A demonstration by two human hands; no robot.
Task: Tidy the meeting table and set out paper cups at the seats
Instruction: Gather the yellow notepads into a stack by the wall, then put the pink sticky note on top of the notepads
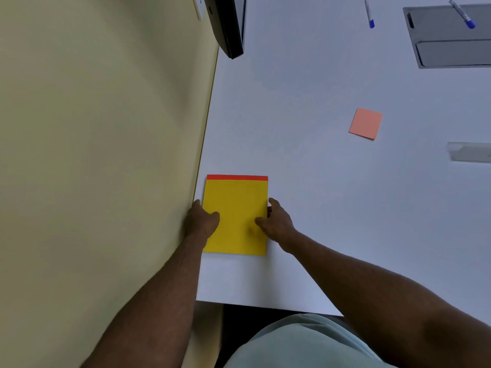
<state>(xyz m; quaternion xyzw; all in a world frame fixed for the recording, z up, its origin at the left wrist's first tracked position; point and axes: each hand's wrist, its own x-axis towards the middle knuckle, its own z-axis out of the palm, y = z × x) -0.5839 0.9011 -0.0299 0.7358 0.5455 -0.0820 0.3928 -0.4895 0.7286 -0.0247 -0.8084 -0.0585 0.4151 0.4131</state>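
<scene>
A yellow notepad [235,208] with a red top strip lies flat on the white table [305,168], close to the table's left edge by the wall. My left hand [200,221] grips the pad's left edge, thumb on top. My right hand [276,221] grips its right edge, thumb on the yellow cover and fingers at the side. No paper cups are in view.
A pink sticky-note pad [366,124] lies mid-table to the right. Two blue-capped markers [369,13] [463,14] lie at the far end, one across a grey floor-box lid [451,41]. A clear plastic item [470,152] is at the right edge. A black screen [228,25] stands by the yellowish wall [101,128].
</scene>
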